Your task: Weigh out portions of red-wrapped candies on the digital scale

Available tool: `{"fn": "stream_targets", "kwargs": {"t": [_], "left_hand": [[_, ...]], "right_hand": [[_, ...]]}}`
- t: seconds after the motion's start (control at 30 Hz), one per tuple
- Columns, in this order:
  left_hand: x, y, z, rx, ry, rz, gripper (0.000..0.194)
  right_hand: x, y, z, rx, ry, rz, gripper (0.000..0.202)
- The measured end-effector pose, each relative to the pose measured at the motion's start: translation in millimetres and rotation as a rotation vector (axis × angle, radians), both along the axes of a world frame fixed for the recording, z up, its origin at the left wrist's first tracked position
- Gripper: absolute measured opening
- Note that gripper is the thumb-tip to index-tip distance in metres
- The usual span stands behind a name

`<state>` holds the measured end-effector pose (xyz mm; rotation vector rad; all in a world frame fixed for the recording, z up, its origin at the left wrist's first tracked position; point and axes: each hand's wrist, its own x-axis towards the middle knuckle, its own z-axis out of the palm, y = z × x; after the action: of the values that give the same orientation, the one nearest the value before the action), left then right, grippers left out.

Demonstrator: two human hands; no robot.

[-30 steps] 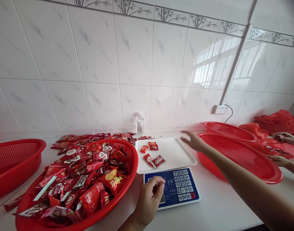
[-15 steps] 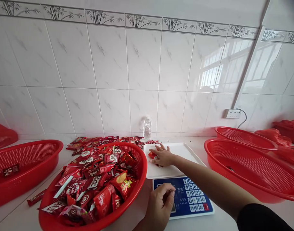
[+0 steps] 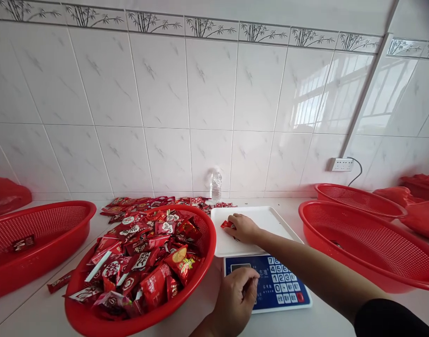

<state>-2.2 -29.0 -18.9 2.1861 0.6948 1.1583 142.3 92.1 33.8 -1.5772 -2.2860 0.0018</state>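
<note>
On the white weighing tray (image 3: 266, 220) my right hand (image 3: 245, 228) curls its fingers round small red candy packets (image 3: 228, 224). Most of them are hidden under the palm. My left hand (image 3: 236, 297) is loosely closed in front of the blue keypad scale (image 3: 272, 302), thumb against the curled fingers, and nothing shows in it. It covers part of the scale's panel and display. To the left stands a red basket (image 3: 209, 255) heaped with red wrapped candies (image 3: 154, 283).
More packets (image 3: 144, 203) lie along the wall near a clear plastic bottle (image 3: 216, 185). At far left is a red basket (image 3: 60, 252) with a dark packet. Two red baskets stand at right, the nearer one (image 3: 368, 262) holding a small dark item. A socket (image 3: 342, 164) is on the wall.
My right hand, spread flat over the packets before, has drawn its fingers together round them. My left hand stays nearly in place. The view has shifted slightly.
</note>
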Motion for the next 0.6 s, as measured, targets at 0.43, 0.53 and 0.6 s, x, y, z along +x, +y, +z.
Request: {"fn": "stream_targets", "kwargs": {"t": [0.43, 0.53, 0.6], "left_hand": [[-0.3, 2.9, -4.0, 0.084, 0.045, 0.021, 0.018], [0.0, 0.9, -5.5, 0.089, 0.057, 0.006, 0.018], [0.3, -0.3, -5.8, 0.083, 0.067, -0.004, 0.018]], "right_hand": [[103.5, -28.2, 32.3, 0.194, 0.243, -0.308, 0.035], [162.4, -46.3, 35.3, 0.257, 0.222, -0.468, 0.034], [198.7, -60.4, 31.6, 0.276, 0.179, -0.570, 0.034]]}}
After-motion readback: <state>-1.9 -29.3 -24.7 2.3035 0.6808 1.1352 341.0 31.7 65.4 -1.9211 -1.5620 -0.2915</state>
